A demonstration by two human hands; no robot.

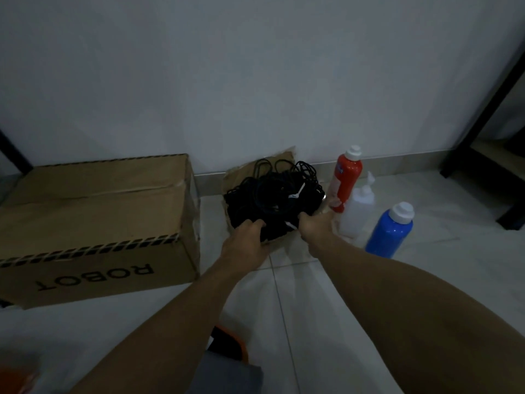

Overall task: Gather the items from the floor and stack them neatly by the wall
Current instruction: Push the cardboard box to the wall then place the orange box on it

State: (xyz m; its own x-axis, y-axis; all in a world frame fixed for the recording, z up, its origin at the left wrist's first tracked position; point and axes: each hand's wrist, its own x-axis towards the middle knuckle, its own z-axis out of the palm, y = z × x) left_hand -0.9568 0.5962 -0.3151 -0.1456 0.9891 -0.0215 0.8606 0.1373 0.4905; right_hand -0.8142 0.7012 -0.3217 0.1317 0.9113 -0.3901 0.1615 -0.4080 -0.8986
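Both hands grip a bundle of black cables (274,194) resting on a cardboard piece (235,173) at the base of the wall (255,81).

The left hand (245,241) holds the bundle's near-left edge with curled fingers; the right hand (315,226) holds its near-right edge. White ties bind the coils. A large cardboard box (93,226), printed "ROBOT", sits to the left with a strip of open tiled floor (312,280) between it and the bundle. A red bottle (345,180), a clear pump bottle (356,210) and a blue bottle (390,230) stand close on the right. The red bottle's label is unreadable. A dark furniture frame (483,115) is cut off at the right edge. Dim lighting obscures individual cable strands.
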